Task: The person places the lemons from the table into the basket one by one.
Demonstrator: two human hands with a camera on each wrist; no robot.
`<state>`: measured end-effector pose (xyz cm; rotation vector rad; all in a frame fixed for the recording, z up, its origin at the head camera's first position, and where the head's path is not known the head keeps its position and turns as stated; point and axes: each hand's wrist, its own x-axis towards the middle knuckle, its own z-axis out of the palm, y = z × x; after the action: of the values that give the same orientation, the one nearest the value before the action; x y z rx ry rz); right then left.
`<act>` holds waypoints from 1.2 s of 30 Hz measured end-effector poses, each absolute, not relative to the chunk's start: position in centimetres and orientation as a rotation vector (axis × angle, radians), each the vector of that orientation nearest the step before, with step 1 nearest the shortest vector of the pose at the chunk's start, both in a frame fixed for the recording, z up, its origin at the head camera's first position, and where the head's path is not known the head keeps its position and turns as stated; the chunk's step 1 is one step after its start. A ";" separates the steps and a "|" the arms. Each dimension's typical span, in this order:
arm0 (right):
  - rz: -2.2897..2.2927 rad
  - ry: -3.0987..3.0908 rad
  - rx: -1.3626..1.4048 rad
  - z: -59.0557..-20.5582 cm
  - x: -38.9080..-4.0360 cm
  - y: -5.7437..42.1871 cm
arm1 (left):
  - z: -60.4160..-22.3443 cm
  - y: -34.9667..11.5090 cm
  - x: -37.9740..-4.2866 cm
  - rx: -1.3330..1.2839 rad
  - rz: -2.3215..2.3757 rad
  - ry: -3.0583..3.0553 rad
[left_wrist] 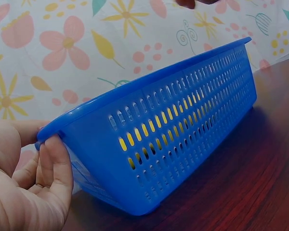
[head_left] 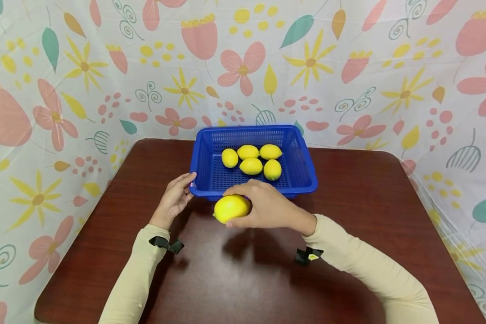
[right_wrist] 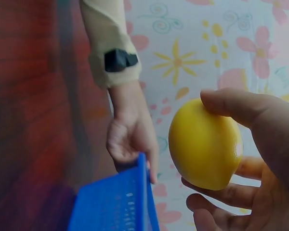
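Observation:
My right hand (head_left: 263, 207) grips a yellow lemon (head_left: 231, 209) between thumb and fingers, in front of the near rim of a blue plastic basket (head_left: 299, 185). In the right wrist view the same lemon (right_wrist: 202, 144) sits between the thumb and the curled fingers. My left hand (head_left: 176, 198) holds the basket's near left corner. The left wrist view shows that hand (left_wrist: 33, 187) pinching the basket rim (left_wrist: 86, 102), thumb and fingers on either side. Inside the basket lie several more lemons (head_left: 251, 166), grouped toward the middle and right.
The basket stands on a dark reddish-brown table (head_left: 356, 193) near its back edge. A white cloth (head_left: 243, 103) with flowers and leaves hangs behind and along both sides. Black straps (head_left: 166, 244) are on both sleeved wrists.

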<state>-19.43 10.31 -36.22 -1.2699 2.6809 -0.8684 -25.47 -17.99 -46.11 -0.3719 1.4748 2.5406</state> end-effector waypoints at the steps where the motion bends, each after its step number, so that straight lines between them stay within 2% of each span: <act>1: -0.872 2.673 -1.279 -36.0 -19.8 10.3 | -46.1 -18.0 -25.5 -0.372 2.542 1.471; 10: -0.840 2.591 -1.314 -34.8 -24.1 10.4 | -46.2 -18.0 -25.5 -0.368 2.550 1.474; 36: -0.659 2.465 -1.302 -35.7 -33.8 9.2 | -46.3 -18.0 -25.6 -0.382 2.552 1.481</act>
<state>-33.79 9.19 -35.65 -1.3025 2.4647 -0.6594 -25.63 -18.01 -46.30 -0.3824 1.4808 2.5519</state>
